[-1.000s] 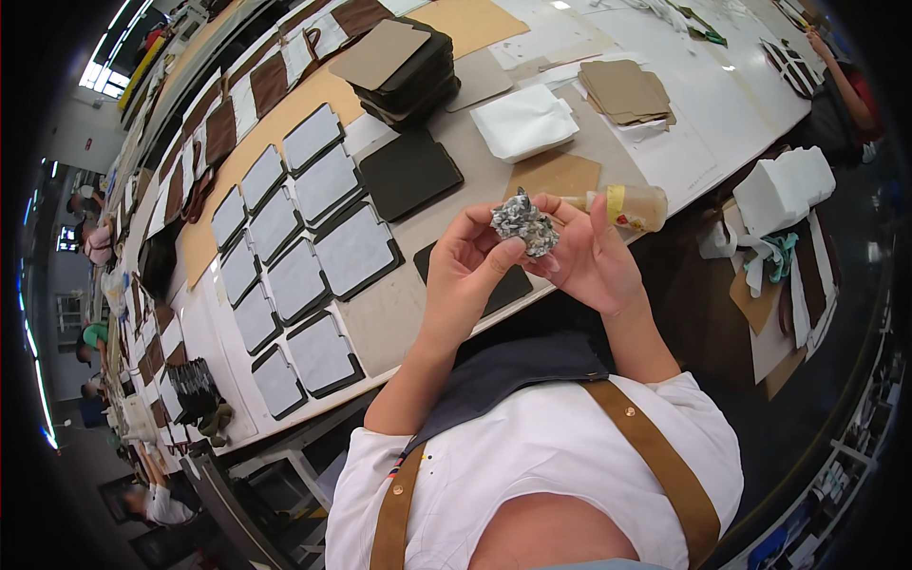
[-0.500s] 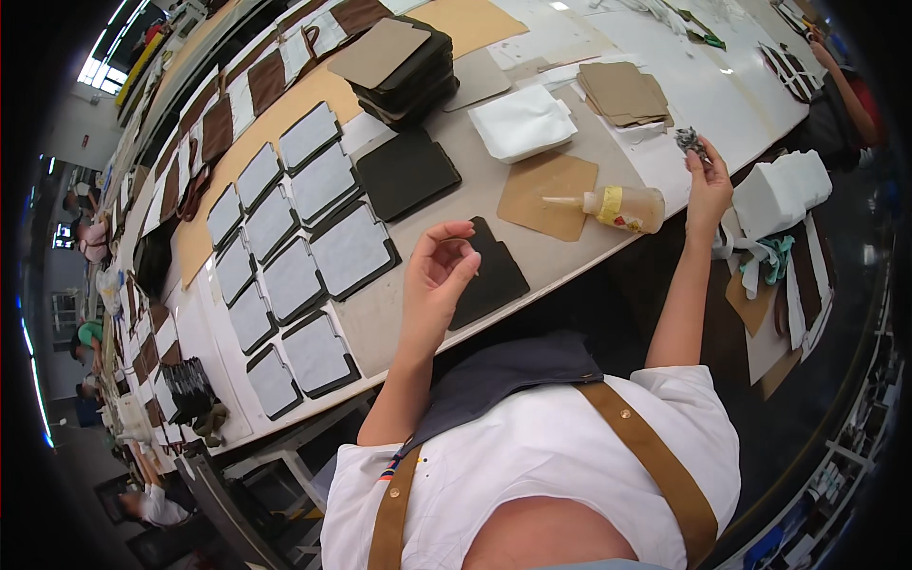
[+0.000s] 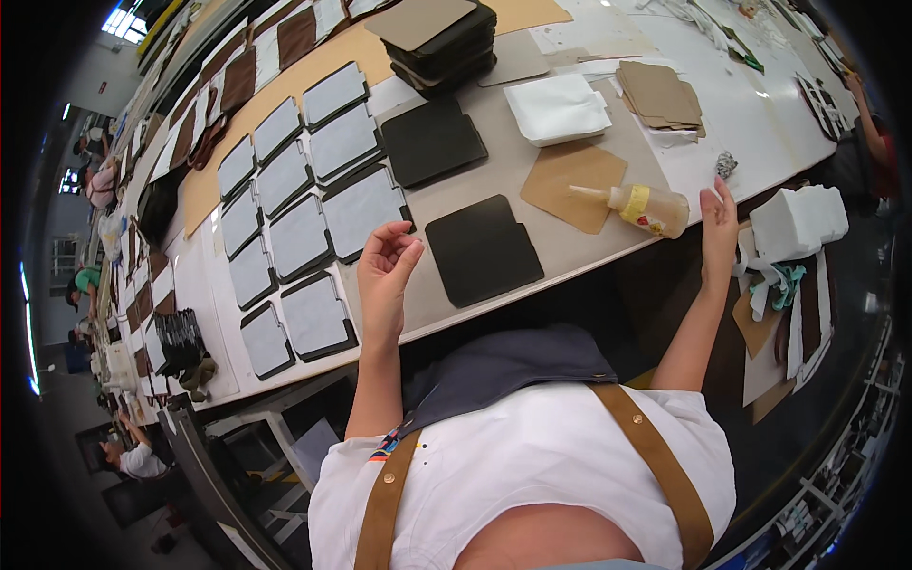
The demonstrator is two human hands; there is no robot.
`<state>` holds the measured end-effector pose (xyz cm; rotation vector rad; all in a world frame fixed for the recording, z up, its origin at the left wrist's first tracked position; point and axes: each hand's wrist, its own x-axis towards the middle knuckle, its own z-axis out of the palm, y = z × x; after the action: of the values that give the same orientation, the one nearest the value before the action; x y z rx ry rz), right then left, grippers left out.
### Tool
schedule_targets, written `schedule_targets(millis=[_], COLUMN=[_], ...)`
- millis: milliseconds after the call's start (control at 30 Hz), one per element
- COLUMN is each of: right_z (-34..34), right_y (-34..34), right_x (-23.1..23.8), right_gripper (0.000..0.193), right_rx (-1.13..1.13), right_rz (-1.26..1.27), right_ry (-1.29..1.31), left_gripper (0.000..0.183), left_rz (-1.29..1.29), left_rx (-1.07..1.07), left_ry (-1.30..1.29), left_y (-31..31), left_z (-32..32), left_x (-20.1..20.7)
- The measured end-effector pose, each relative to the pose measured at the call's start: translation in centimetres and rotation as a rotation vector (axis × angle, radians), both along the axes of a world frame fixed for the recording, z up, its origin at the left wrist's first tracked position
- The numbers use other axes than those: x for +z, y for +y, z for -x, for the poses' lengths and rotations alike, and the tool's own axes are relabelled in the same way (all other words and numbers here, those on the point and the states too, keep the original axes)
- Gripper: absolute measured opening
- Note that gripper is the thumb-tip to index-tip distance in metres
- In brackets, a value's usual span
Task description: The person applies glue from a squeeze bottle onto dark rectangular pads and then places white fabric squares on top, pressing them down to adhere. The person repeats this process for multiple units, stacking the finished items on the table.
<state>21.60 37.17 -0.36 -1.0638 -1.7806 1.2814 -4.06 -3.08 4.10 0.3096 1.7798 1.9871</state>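
Observation:
My left hand point(image 3: 382, 277) hovers at the table's near edge, its fingers loosely curled and the thumb apart, with nothing visible in it. Just right of it lies a flat black notched panel point(image 3: 484, 252). My right hand point(image 3: 719, 228) is open at the right, fingers stretched out. Right beyond its fingertips sits a crumpled grey wad point(image 3: 726, 165) on the white tabletop. Left of that hand, a squeeze bottle point(image 3: 655, 211) with a yellow label and pale nozzle lies on its side. The nozzle rests over a tan card point(image 3: 574, 182).
Rows of grey-faced, black-edged panels point(image 3: 306, 233) cover the left side. Behind stand a tall stack of black panels point(image 3: 445, 47), another black panel point(image 3: 432, 142), a white stack point(image 3: 558, 107) and brown cards point(image 3: 660, 95). White bundles point(image 3: 800, 220) sit off the table at right.
My right hand has let go of the crumpled grey wad and drawn back toward me. My left hand has moved left, uncovering the near black panel. The view has shifted slightly.

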Motion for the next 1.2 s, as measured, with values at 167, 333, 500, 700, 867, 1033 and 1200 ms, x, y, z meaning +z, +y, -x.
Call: schedule_targets(millis=[167, 333, 500, 700, 867, 1033, 1200], right_z=[1.0, 1.5, 1.1, 0.6, 0.3, 1.1, 1.2], right_y=[-6.0, -4.5, -5.1, -5.2, -5.9, -6.9, -7.2], right_x=[1.6, 0.1, 0.0, 2.1, 2.9, 3.7, 3.4], right_gripper=[0.073, 0.076, 0.059, 0.071, 0.077, 0.078, 0.073], right_rx=[0.251, 0.207, 0.087, 0.146, 0.148, 0.138, 0.097], right_rz=[-0.204, 0.041, 0.241, 0.349, 0.384, 0.383, 0.249], right_ry=[-0.180, -0.179, 0.447, 0.807, 0.869, 0.899, 0.760], left_gripper=[0.020, 0.028, 0.052, 0.078, 0.090, 0.091, 0.090], left_rz=[0.076, 0.237, 0.488, 0.722, 0.779, 0.804, 0.827], left_rx=[0.033, -0.059, -0.255, -0.362, -0.376, -0.382, -0.393], left_ry=[0.041, 0.385, 1.064, 1.188, 1.225, 1.232, 1.214], left_y=[0.2, 1.4, 4.9, 7.7, 7.8, 7.9, 7.9], left_z=[-0.6, -2.0, -2.8, -3.5, -3.7, -3.8, -3.8], left_x=[0.0, -1.0, -4.1, -6.3, -6.1, -6.2, -6.1])
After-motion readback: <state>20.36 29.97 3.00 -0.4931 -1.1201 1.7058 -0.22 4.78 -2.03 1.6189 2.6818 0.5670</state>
